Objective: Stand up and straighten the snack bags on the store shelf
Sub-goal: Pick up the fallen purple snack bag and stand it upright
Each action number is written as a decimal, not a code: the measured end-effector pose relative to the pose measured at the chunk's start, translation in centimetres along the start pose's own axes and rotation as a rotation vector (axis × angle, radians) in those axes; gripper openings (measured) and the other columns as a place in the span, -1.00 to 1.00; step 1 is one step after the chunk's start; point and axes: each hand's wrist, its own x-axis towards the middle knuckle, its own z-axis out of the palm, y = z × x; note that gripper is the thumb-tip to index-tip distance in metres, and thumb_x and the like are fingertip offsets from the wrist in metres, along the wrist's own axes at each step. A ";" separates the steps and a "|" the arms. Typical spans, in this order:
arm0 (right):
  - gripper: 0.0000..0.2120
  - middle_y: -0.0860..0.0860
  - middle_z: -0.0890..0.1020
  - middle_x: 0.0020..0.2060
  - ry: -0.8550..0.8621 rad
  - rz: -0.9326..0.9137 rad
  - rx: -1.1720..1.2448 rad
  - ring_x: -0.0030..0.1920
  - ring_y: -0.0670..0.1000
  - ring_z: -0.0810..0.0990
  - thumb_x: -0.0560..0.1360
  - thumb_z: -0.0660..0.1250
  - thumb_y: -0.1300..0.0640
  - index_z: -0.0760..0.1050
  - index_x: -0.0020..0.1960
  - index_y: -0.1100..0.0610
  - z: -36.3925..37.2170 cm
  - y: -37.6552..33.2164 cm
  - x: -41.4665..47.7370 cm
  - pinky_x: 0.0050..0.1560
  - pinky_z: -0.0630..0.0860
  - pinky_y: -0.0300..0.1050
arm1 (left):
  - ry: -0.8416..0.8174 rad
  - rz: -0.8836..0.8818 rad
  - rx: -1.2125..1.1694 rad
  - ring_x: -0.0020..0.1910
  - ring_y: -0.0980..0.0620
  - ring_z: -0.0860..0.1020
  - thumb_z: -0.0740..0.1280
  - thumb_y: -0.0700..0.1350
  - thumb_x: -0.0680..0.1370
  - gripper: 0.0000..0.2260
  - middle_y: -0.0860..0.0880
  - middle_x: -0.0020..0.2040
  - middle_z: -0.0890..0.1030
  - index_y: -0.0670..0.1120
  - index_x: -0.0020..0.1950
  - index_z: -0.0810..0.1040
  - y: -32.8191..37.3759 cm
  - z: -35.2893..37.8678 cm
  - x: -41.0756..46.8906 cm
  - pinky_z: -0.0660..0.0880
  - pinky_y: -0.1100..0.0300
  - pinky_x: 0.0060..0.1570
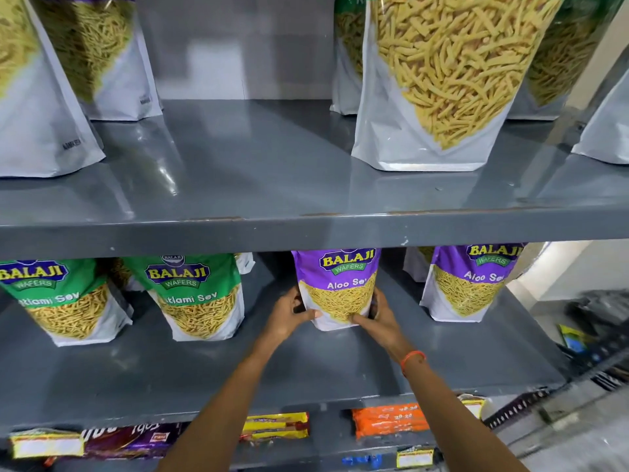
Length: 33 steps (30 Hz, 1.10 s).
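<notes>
While the left hand (289, 316) and right hand (376, 318) clamp the purple Aloo Sev bag (337, 287) upright on the middle shelf (204, 379) (bottom-light, probably), releasing unevenly could topple it.

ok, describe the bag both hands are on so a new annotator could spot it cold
Find the middle grey shelf, the one carrying four Balaji bags. The target is the purple Aloo Sev bag, third from the left, gripped low by the left hand and right hand. The other purple bag to its right is untouched, and the two bags to its left are green.
</notes>
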 end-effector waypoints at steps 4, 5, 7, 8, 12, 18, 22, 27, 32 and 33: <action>-0.34 0.04 0.38 0.33 0.096 -0.127 -0.114 0.38 0.04 0.33 0.38 0.42 0.26 0.19 0.38 0.06 -0.1 -1.0 -1.3 0.32 0.29 -0.10 | 0.131 0.094 0.024 0.44 -0.01 0.28 0.42 -0.28 0.43 -0.27 -0.10 0.48 0.26 -0.16 0.48 0.09 0.5 2.3 -1.9 0.29 0.15 0.38; -0.34 0.06 0.32 0.40 0.199 -0.211 -0.196 0.42 0.04 0.26 0.41 0.39 0.21 0.17 0.42 0.10 -0.2 -1.6 -1.9 0.37 0.22 -0.12 | 0.232 0.143 0.089 0.49 0.10 0.11 0.40 -0.17 0.46 -0.21 0.00 0.53 0.09 -0.08 0.51 -0.06 0.8 3.2 -2.6 0.16 0.22 0.41; -0.37 0.11 0.24 0.47 0.419 -0.422 -0.326 0.47 0.05 0.18 0.46 0.28 0.14 0.12 0.46 0.18 -1.1 -2.6 -3.0 0.45 0.11 -0.15 | 0.435 0.269 0.260 0.50 0.20 -0.18 0.32 0.00 0.50 -0.18 0.05 0.54 -0.18 0.02 0.48 -0.25 1.3 5.3 -3.6 -0.07 0.23 0.47; -0.40 0.11 0.23 0.47 0.499 -0.510 -0.374 0.48 0.03 0.15 0.47 0.23 0.14 0.12 0.45 0.19 -1.8 -3.1 -3.3 0.48 0.07 -0.17 | 0.502 0.329 0.348 0.49 0.21 -0.26 0.27 0.06 0.51 -0.21 0.05 0.53 -0.24 0.05 0.46 -0.29 1.5 6.4 -3.9 -0.14 0.23 0.49; -0.45 0.10 0.21 0.48 0.585 -0.656 -0.503 0.49 0.04 0.10 0.49 0.14 0.13 0.11 0.45 0.15 -6.5 -4.3 -3.9 0.50 -0.04 -0.24 | 0.575 0.541 0.568 0.50 0.22 -0.26 0.01 0.18 0.57 -0.36 0.01 0.51 -0.20 0.03 0.48 -0.29 3.8 13.6 -4.2 -0.24 0.33 0.48; -0.25 0.36 0.25 0.38 0.741 -0.368 -0.236 0.41 0.26 0.23 0.32 0.20 0.00 0.15 0.41 0.34 -16.2 -0.5 -4.2 0.44 0.09 -0.09 | 0.265 0.349 0.328 0.46 0.14 -0.11 0.38 -0.04 0.46 -0.20 -0.02 0.48 -0.13 -0.20 0.49 -0.08 5.1 22.0 0.4 -0.20 0.62 0.31; -0.24 0.35 0.24 0.41 0.347 -0.137 -0.110 0.42 0.31 0.25 0.36 0.41 0.34 0.07 0.43 0.35 -21.5 1.5 -1.6 0.47 0.15 0.17 | 0.026 0.100 0.250 0.50 -0.09 0.14 0.48 -0.28 0.36 -0.15 -0.19 0.53 0.11 -0.25 0.48 0.03 3.8 23.5 4.1 0.08 0.16 0.50; -0.36 0.25 0.45 0.31 0.108 -0.088 -0.140 0.31 0.24 0.44 0.38 0.32 0.48 0.20 0.37 0.18 -24.0 1.9 0.0 0.37 0.33 0.29 | -0.059 0.013 0.038 0.08 -0.05 0.49 0.41 -0.41 0.38 -0.57 -0.16 0.14 0.51 -0.17 0.17 0.38 3.0 24.9 5.0 0.48 0.26 0.07; -0.47 0.09 0.49 0.27 -0.007 -0.115 -0.094 0.26 0.01 0.49 0.42 0.34 0.41 0.27 0.30 0.07 -25.3 1.8 -3.2 0.39 0.34 0.17 | 0.072 -0.036 0.035 0.05 -0.13 0.58 0.50 -0.30 0.33 -0.60 -0.21 0.08 0.61 -0.22 0.10 0.44 2.2 26.4 1.6 0.51 -0.03 0.10; -0.48 0.07 0.48 0.24 -0.012 -0.112 -0.074 0.20 -0.09 0.51 0.42 0.32 0.43 0.29 0.27 0.08 -25.4 1.9 -4.3 0.39 0.34 0.17 | 0.084 -0.034 0.048 0.03 -0.13 0.59 0.51 -0.27 0.33 -0.59 -0.19 0.07 0.62 -0.20 0.11 0.45 1.9 26.8 0.5 0.53 -0.01 0.10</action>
